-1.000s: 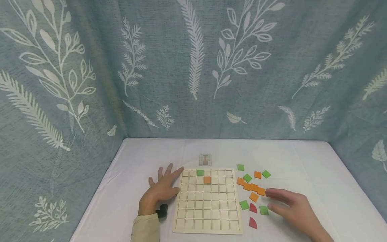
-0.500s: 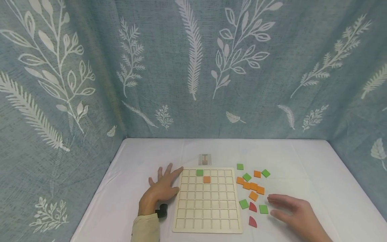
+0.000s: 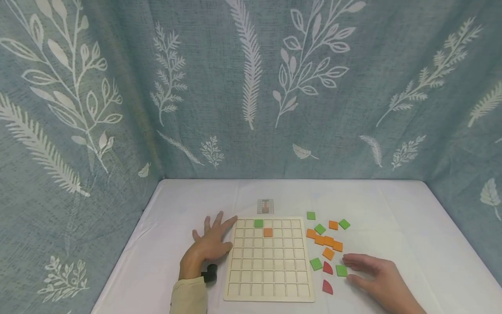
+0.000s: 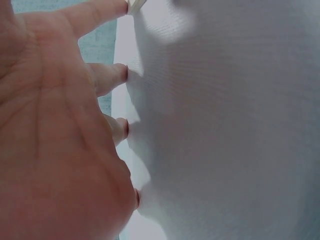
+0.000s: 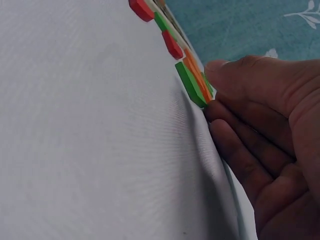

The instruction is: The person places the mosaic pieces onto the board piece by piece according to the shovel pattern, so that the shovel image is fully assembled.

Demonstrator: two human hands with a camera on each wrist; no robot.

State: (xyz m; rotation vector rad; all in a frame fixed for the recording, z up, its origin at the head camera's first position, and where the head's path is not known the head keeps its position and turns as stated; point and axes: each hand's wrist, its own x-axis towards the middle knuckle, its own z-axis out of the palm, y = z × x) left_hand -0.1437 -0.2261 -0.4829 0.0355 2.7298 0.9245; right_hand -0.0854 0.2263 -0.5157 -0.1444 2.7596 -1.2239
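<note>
A pale gridded board (image 3: 270,277) lies on the white table, with one green and one orange square tile set in its upper cells. My left hand (image 3: 211,244) rests at its left side, fingers spread, with the index fingertip and thumb at the edge. In the left wrist view, those spread fingers (image 4: 107,77) reach down to the cloth. To the right of the board, my right hand (image 3: 372,274) hovers with thumb and fingers apart, just beside a green square tile (image 3: 341,271). The same green tile (image 5: 190,85) shows near the fingertips in the right wrist view.
Loose orange tiles (image 3: 328,241) cluster right of the board, with green tiles (image 3: 320,229) around them. Two red quarter-round pieces (image 3: 327,287) lie nearer the front. A small printed grid card (image 3: 265,206) lies behind the board. A patterned curtain (image 3: 251,109) surrounds the table.
My right hand has come forward from beside the orange tiles, drawn back a little, then moved left toward the green tile. The left hand stays put.
</note>
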